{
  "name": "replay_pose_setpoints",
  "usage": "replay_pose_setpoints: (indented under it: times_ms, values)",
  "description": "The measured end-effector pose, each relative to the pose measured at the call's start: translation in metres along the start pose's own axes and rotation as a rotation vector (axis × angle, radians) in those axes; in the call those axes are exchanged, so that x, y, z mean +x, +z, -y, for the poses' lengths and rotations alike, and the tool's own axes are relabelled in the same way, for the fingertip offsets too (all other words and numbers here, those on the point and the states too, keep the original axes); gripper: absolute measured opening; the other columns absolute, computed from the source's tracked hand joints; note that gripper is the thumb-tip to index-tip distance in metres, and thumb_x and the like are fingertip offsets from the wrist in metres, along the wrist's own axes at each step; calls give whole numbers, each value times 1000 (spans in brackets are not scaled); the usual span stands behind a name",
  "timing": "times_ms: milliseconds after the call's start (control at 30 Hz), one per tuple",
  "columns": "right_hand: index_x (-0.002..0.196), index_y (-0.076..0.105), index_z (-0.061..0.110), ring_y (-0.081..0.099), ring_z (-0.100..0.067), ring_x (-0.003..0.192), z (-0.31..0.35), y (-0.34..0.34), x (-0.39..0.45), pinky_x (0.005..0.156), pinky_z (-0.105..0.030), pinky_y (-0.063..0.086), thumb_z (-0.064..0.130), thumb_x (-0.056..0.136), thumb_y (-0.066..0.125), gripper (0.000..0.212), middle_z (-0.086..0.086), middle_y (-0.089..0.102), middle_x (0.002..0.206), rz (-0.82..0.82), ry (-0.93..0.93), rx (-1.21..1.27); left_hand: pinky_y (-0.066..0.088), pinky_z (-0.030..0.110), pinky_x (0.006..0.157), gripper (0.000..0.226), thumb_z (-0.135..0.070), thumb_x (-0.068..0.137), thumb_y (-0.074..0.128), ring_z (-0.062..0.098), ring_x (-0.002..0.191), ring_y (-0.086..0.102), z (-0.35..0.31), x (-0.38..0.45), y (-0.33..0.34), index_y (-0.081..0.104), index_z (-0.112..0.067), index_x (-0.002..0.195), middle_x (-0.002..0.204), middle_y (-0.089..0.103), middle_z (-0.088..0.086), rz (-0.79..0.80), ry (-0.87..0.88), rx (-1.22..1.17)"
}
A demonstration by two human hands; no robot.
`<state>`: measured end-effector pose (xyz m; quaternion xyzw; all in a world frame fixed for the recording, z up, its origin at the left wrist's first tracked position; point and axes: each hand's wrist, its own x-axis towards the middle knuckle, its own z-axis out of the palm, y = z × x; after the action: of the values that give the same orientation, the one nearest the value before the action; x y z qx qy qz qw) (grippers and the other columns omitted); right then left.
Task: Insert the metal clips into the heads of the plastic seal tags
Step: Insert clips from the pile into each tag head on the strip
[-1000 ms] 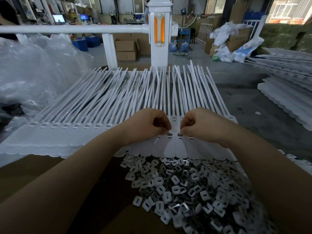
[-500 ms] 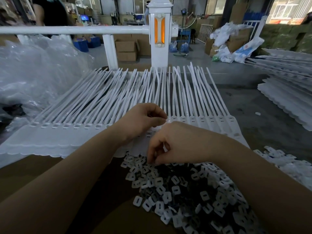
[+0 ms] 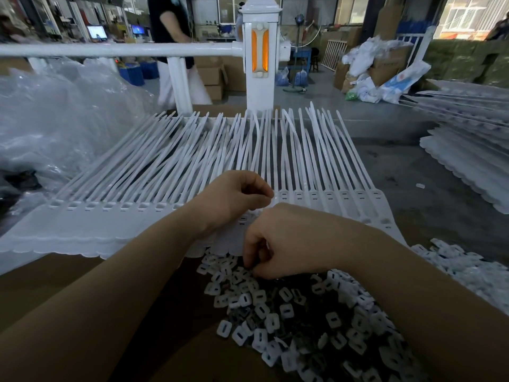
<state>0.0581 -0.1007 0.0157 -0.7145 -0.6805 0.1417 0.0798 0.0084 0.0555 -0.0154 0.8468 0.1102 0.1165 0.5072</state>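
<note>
Workshop clutter fills the far side of the head view: a white railing post (image 3: 258, 51) with an orange insert, cardboard boxes, a bystander (image 3: 176, 48) walking past, and crumpled clear plastic sheeting (image 3: 55, 119) at the left. On the brown worktop (image 3: 49, 277) lies a joined strip of white plastic seal tags (image 3: 170, 175), their long tails running away from the person and their slotted heads (image 3: 314, 195) lined up in a row across the near side. Nearer again, just under the strip's scalloped edge, sits a heap of metal clips (image 3: 289, 312).

The left hand (image 3: 234, 199) rests on the row of heads about mid-strip, fingers curled with thumb against fingertip — whether it pinches a clip I cannot tell. The right hand (image 3: 286, 244) hangs lower, fingers curled down into the top of the heap as if picking; what it holds is hidden.

Judging by this, the next head to fill lies just beside the left hand's fingertips, up and slightly left of the right hand — the right is nearer the supply, the left nearer the slot. Open heads run off rightward to the strip's end, with bare floor (image 3: 399, 175) beyond, so there is room to work that way.
</note>
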Motion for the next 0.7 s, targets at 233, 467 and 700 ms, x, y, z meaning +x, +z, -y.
replay_pose_setpoints:
  times_ms: [233,467,700]
  values:
    - [87,75,25,66,-4,72,-12,-3,0,68,-30,56,26,86,65,10,10,72,81,-131,129,168,51,23,70,5,-9,88,69,11,76,63,-5,-3,-2,71,-12,92,87,73,8,8,-2,-25]
    - [80,72,24,59,2,51,-43,-13,-12,44,-13,43,18,87,67,11,7,72,67,-520,541,632,41,15,48,7,-11,89,67,1,60,61,-10,-1,-3,68,-19,89,76,75,-5,-18,-60,-11]
    - [84,71,17,59,1,50,-44,-11,-11,47,-15,44,15,88,67,6,4,73,67,-549,589,722,39,9,44,5,-25,87,72,-3,51,54,-14,-2,1,73,-20,88,73,74,-5,-17,-71,36]
